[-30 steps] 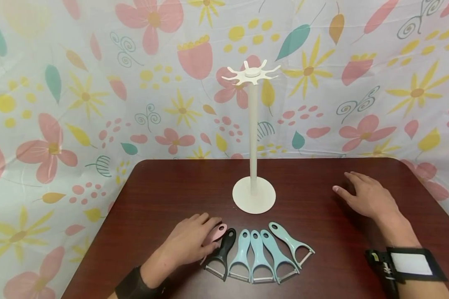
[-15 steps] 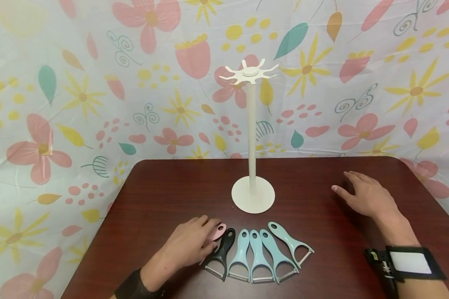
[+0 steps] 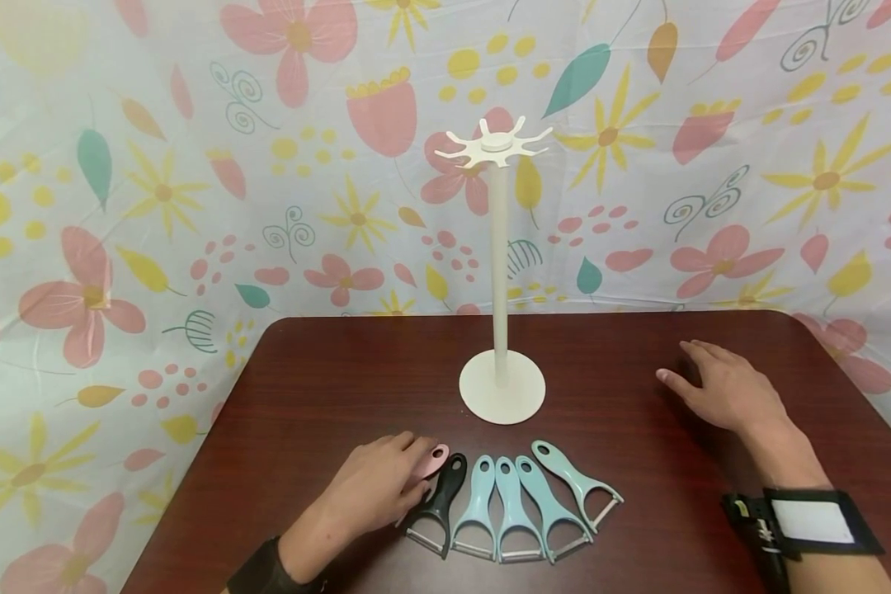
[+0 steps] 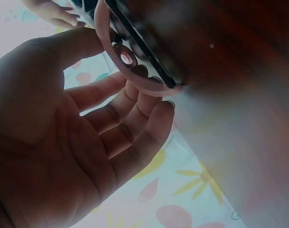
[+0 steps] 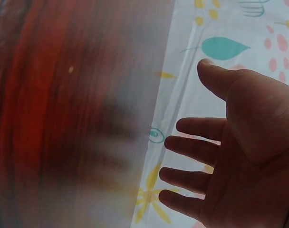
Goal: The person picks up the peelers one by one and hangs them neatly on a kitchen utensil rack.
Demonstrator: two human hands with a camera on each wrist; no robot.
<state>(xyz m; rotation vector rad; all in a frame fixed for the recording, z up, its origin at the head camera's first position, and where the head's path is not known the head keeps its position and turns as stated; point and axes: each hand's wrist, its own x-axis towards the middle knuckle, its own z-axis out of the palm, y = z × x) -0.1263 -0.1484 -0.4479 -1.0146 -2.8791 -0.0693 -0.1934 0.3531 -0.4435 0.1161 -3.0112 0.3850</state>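
Note:
My left hand [image 3: 374, 487] grips a pink Y-shaped peeler [image 3: 428, 467] between thumb and fingers. Most of that peeler is hidden under the hand in the head view; its holed handle end sticks out. The left wrist view shows the curved pink frame [image 4: 147, 86] with fingertips against it. Right beside lies a black peeler [image 3: 446, 492], and several light blue peelers [image 3: 512, 499] fan out to the right, blades toward me. Over the table's right side, my right hand [image 3: 731, 388] holds nothing, its fingers extended and thumb apart, as the right wrist view also shows.
A white stand [image 3: 501, 272] rises behind the peelers on a round base [image 3: 502, 404], with a ring of hooks [image 3: 496, 147] on top. The dark red-brown table [image 3: 356, 371] ends at a floral cloth backdrop [image 3: 386, 247].
The head view has shifted very slightly. Both hands keep nearly the same place, the left still on the pink peeler, and the other peelers have not moved.

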